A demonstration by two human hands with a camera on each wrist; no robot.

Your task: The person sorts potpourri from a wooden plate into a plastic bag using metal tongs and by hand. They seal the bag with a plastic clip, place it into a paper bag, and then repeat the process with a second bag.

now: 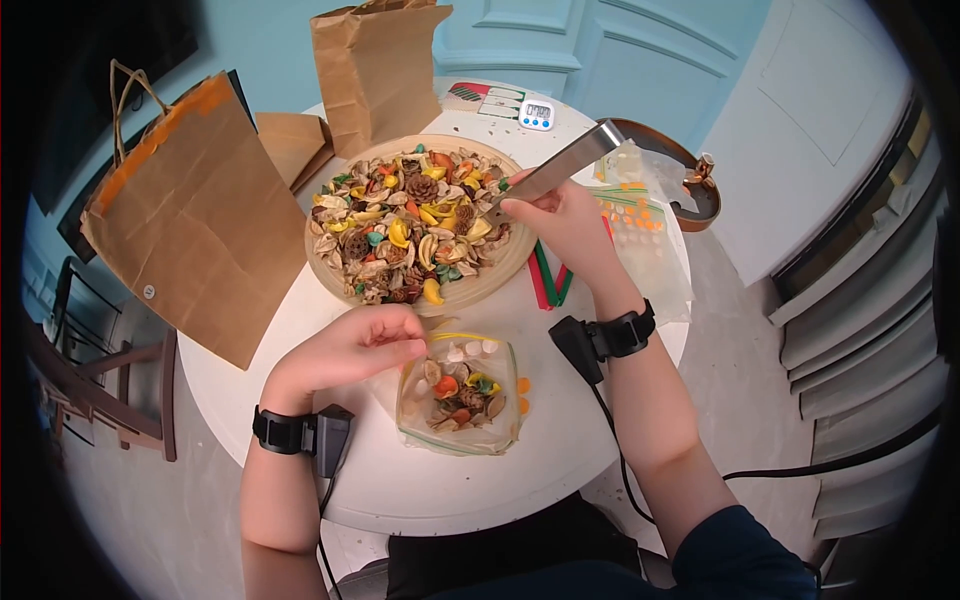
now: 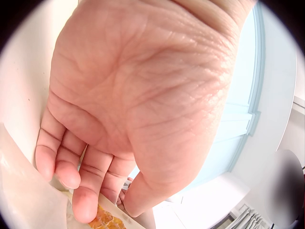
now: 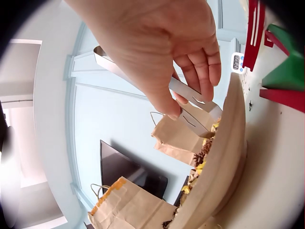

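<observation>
My right hand (image 1: 570, 225) pinches metal tongs (image 1: 575, 160) between thumb and fingers. In the head view the tongs' lower ends reach the right side of a heap of potpourri (image 1: 400, 235). That heap of dried petals, pods and cones lies on a round wooden tray (image 1: 505, 265). The right wrist view shows the tongs' arms (image 3: 190, 121) slightly apart, their ends at the heap's edge. My left hand (image 1: 350, 345) is at the upper left rim of a clear zip bag (image 1: 415, 425), fingers loosely bent, fingertips overlapping the bag in the left wrist view. Mixed potpourri pieces (image 1: 465, 400) lie inside the bag.
Brown paper bags (image 1: 200, 220) stand left of and behind the tray. A white timer (image 1: 537, 115) sits at the back. To the right are red and green strips (image 1: 545, 275), dotted plastic bags (image 1: 645, 240) and a brown strap-like loop (image 1: 700, 215) at the table's edge.
</observation>
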